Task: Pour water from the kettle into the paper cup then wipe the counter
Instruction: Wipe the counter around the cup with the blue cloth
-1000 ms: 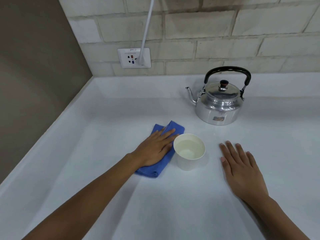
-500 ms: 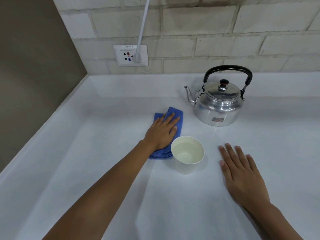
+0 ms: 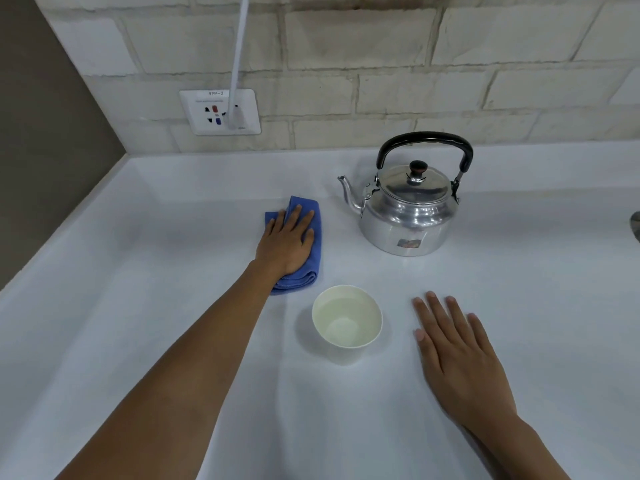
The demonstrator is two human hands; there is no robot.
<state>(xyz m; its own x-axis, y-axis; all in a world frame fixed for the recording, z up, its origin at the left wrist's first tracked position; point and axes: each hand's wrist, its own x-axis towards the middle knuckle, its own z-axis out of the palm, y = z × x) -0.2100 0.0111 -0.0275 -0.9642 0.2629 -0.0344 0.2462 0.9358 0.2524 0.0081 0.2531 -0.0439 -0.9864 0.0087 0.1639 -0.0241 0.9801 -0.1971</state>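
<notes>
A shiny metal kettle [image 3: 405, 220] with a black handle stands upright at the back of the white counter [image 3: 166, 271], spout pointing left. A white paper cup [image 3: 346, 322] with water in it stands in front of the kettle. Left of the kettle lies a folded blue cloth [image 3: 316, 251]. My left hand [image 3: 287, 242] presses flat on the cloth, fingers spread, covering most of it. To the right of the cup, my right hand [image 3: 453, 355] rests palm down on the counter, holding nothing and touching neither the cup nor the kettle.
A brick wall runs along the back, with a white socket [image 3: 220, 111] and a white cable [image 3: 239, 53] plugged into it. A grey wall borders the counter on the left. A dark object [image 3: 635, 225] shows at the far right edge.
My left hand has slid the blue cloth away from me, from beside the cup to a spot level with the kettle. The right hand, cup and kettle stayed in place.
</notes>
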